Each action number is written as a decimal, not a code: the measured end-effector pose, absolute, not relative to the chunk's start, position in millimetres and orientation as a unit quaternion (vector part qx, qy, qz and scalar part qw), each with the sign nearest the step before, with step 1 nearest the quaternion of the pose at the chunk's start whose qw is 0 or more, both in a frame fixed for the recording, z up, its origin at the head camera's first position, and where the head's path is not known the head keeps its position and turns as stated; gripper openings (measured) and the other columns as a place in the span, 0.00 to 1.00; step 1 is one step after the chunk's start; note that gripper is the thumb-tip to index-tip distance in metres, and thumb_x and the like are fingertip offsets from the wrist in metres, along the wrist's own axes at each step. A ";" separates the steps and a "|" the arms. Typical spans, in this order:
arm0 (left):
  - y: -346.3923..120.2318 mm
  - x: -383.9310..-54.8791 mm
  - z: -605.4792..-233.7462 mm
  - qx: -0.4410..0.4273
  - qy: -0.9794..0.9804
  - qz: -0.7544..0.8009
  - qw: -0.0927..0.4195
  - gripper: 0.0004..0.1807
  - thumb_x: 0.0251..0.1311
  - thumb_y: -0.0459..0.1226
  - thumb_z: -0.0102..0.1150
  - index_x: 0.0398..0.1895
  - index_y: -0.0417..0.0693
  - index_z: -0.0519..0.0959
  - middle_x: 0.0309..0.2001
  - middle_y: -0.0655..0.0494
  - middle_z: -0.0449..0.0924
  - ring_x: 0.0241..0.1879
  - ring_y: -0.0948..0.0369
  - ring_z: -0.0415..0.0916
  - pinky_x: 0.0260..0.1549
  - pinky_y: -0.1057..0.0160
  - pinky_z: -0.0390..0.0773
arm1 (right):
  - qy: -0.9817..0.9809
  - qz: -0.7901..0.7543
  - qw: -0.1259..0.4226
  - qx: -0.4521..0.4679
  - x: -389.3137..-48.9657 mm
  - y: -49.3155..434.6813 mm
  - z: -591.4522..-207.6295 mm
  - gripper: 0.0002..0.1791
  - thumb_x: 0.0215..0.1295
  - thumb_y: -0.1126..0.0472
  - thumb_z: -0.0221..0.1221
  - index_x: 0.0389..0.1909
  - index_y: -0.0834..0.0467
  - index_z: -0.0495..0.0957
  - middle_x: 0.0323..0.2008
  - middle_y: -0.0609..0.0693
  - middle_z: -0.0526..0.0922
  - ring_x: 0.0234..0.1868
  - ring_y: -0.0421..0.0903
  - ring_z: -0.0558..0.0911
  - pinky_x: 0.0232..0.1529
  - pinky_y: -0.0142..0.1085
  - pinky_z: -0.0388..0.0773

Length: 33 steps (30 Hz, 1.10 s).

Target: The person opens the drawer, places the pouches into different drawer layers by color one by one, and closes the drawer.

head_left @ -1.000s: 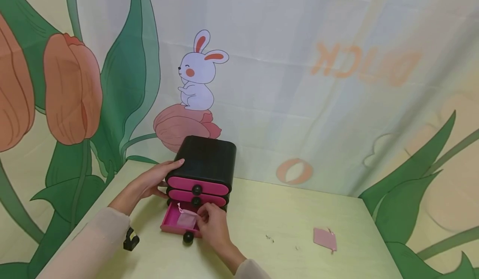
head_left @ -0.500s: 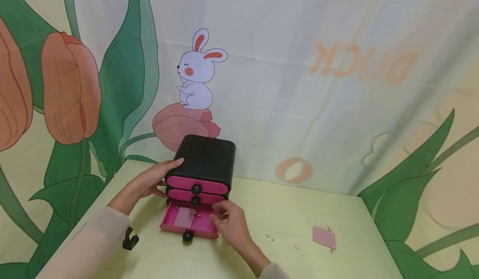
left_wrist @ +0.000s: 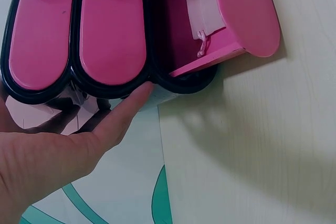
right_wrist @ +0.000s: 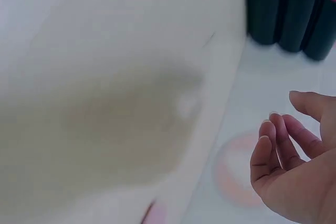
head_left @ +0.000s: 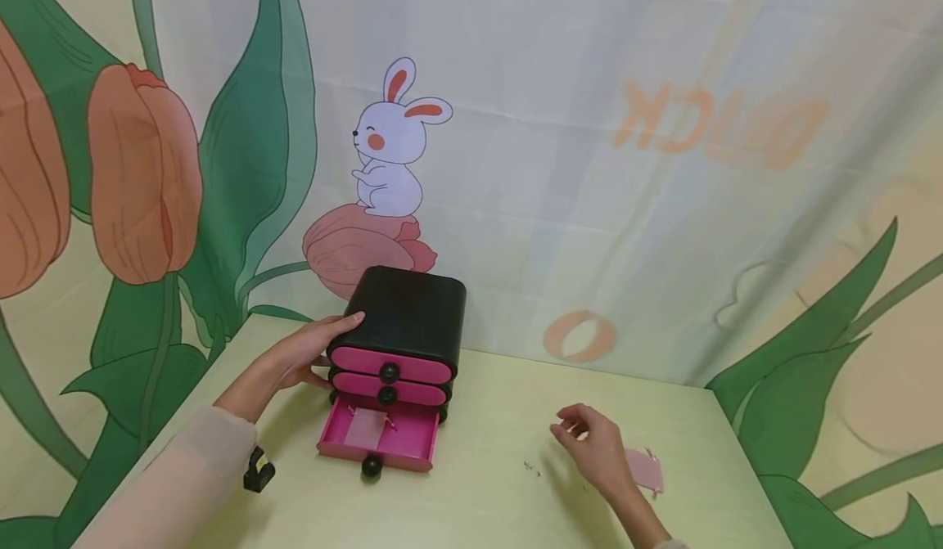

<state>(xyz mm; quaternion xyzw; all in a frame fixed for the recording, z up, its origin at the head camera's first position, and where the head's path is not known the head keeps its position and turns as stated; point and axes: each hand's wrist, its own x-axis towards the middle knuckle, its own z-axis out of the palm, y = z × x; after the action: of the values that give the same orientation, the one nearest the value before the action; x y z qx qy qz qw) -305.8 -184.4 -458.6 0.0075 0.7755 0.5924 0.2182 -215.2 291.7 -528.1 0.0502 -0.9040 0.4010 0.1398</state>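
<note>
A small black chest of drawers [head_left: 405, 312] with pink fronts and round black knobs stands on the table. My left hand [head_left: 309, 353] grips its left side, fingers over the top edge and thumb lower down, as the left wrist view also shows. The bottom drawer [head_left: 412, 443] is pulled out; a pale pink drawstring pouch [head_left: 364, 429] lies flat in its left half. My right hand [head_left: 593, 447], fingers loosely curled and holding nothing, hovers over the table at the right. Just beyond it lies another pink drawstring pouch [head_left: 645, 469], partly hidden by the hand.
The pale table [head_left: 501, 418] ends at a hanging cloth [head_left: 530, 205] printed with tulips and a rabbit. A small black object [head_left: 259, 470] with a yellow mark shows beside the left sleeve. Small dark marks [head_left: 532, 468] are on the table between the drawers and my right hand.
My right hand has let go of the pouch in the drawer, leaving it lying flat, and moved right toward the other pouch. My left hand has stayed on the chest of drawers.
</note>
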 end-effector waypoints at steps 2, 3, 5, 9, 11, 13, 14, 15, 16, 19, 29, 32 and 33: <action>-184.1 -305.7 -459.1 0.008 0.776 0.592 0.218 0.59 0.68 0.72 0.51 0.86 0.43 0.45 0.72 0.33 0.66 0.72 0.28 0.63 0.56 0.31 0.80 | -0.912 0.387 0.135 0.018 -211.9 316.6 -533.3 0.09 0.65 0.66 0.73 0.43 0.61 0.86 0.33 0.47 0.86 0.35 0.42 0.83 0.40 0.31 0.81; -183.9 -305.7 -459.2 0.009 0.776 0.592 0.217 0.59 0.68 0.72 0.51 0.86 0.43 0.45 0.72 0.33 0.67 0.72 0.28 0.63 0.55 0.31 0.80 | -0.916 0.378 0.135 0.004 -210.1 328.2 -535.8 0.09 0.65 0.65 0.73 0.43 0.62 0.86 0.33 0.48 0.86 0.36 0.43 0.83 0.40 0.32 0.81; -183.5 -306.0 -459.0 0.009 0.776 0.592 0.217 0.59 0.68 0.72 0.51 0.86 0.43 0.45 0.72 0.33 0.67 0.71 0.28 0.63 0.55 0.31 0.80 | -0.923 0.362 0.128 -0.025 -206.3 349.6 -540.6 0.10 0.67 0.63 0.72 0.45 0.63 0.86 0.34 0.48 0.86 0.36 0.42 0.83 0.39 0.31 0.80; -182.2 -306.5 -458.7 0.007 0.776 0.592 0.218 0.59 0.68 0.72 0.51 0.86 0.43 0.45 0.72 0.34 0.67 0.71 0.29 0.63 0.56 0.31 0.80 | -0.932 0.339 0.102 -0.075 -195.6 386.1 -548.2 0.14 0.70 0.59 0.70 0.48 0.64 0.85 0.37 0.51 0.86 0.38 0.45 0.83 0.38 0.33 0.79; -181.8 -306.6 -458.7 0.005 0.776 0.592 0.219 0.59 0.68 0.72 0.51 0.86 0.43 0.45 0.72 0.34 0.67 0.71 0.29 0.63 0.56 0.31 0.80 | -0.934 0.334 0.084 -0.100 -190.4 401.3 -551.7 0.15 0.71 0.59 0.69 0.50 0.66 0.83 0.38 0.53 0.85 0.39 0.47 0.82 0.37 0.35 0.80; -181.7 -306.6 -458.8 0.004 0.775 0.592 0.220 0.59 0.68 0.72 0.51 0.86 0.44 0.45 0.72 0.34 0.66 0.71 0.28 0.63 0.56 0.31 0.80 | -0.934 0.327 0.070 -0.124 -186.7 414.5 -555.9 0.17 0.72 0.58 0.68 0.51 0.67 0.82 0.39 0.55 0.85 0.41 0.50 0.82 0.38 0.37 0.79; -181.9 -306.5 -458.8 0.003 0.775 0.592 0.220 0.59 0.68 0.72 0.51 0.86 0.44 0.45 0.72 0.33 0.66 0.71 0.28 0.63 0.56 0.31 0.80 | -0.934 0.323 0.063 -0.135 -185.5 420.3 -558.4 0.18 0.73 0.58 0.67 0.52 0.68 0.81 0.39 0.56 0.84 0.41 0.51 0.82 0.38 0.39 0.79; -182.2 -306.4 -458.8 0.002 0.775 0.593 0.220 0.59 0.68 0.72 0.51 0.86 0.44 0.45 0.72 0.33 0.66 0.71 0.28 0.63 0.56 0.31 0.80 | -0.934 0.322 0.057 -0.146 -184.1 425.6 -560.9 0.18 0.73 0.58 0.66 0.52 0.69 0.80 0.40 0.57 0.84 0.41 0.52 0.82 0.39 0.41 0.80; -183.0 -306.2 -458.7 0.002 0.775 0.593 0.220 0.59 0.68 0.72 0.51 0.86 0.43 0.45 0.72 0.33 0.66 0.71 0.28 0.63 0.55 0.31 0.80 | -0.933 0.318 0.053 -0.159 -183.4 430.1 -564.0 0.19 0.73 0.57 0.66 0.53 0.70 0.79 0.40 0.58 0.83 0.42 0.53 0.81 0.40 0.43 0.80; -184.5 -305.7 -458.5 0.001 0.774 0.594 0.219 0.59 0.68 0.72 0.51 0.86 0.43 0.44 0.72 0.33 0.66 0.71 0.28 0.63 0.55 0.31 0.80 | -0.929 0.310 0.051 -0.196 -179.8 440.1 -573.0 0.21 0.73 0.56 0.67 0.52 0.71 0.77 0.40 0.61 0.81 0.42 0.56 0.79 0.43 0.48 0.78; -184.9 -305.2 -458.6 0.004 0.769 0.600 0.220 0.60 0.68 0.72 0.52 0.86 0.44 0.43 0.73 0.32 0.64 0.73 0.27 0.60 0.55 0.30 0.80 | -0.925 0.298 0.054 -0.230 -177.5 443.4 -591.8 0.20 0.72 0.54 0.66 0.44 0.69 0.78 0.35 0.60 0.79 0.38 0.56 0.76 0.39 0.47 0.74; -184.6 -305.2 -458.7 0.003 0.769 0.600 0.220 0.60 0.68 0.72 0.52 0.86 0.44 0.43 0.73 0.32 0.64 0.73 0.27 0.60 0.56 0.30 0.79 | -0.925 0.306 0.064 -0.215 -180.6 439.1 -591.3 0.12 0.71 0.61 0.65 0.42 0.68 0.78 0.34 0.58 0.79 0.37 0.54 0.77 0.36 0.43 0.73; -184.4 -305.1 -458.6 0.003 0.770 0.599 0.220 0.60 0.68 0.72 0.52 0.86 0.44 0.43 0.73 0.32 0.64 0.73 0.27 0.60 0.56 0.30 0.79 | -0.924 0.310 0.069 -0.211 -181.6 437.1 -590.9 0.11 0.71 0.63 0.65 0.41 0.68 0.78 0.33 0.58 0.80 0.36 0.54 0.77 0.35 0.42 0.73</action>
<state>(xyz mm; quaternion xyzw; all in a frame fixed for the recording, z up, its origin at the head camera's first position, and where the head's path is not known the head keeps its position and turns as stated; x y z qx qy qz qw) -305.1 -184.4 -458.6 0.0033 0.7698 0.5992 0.2198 -181.6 437.1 -590.9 -0.2115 -0.9244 0.3098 0.0687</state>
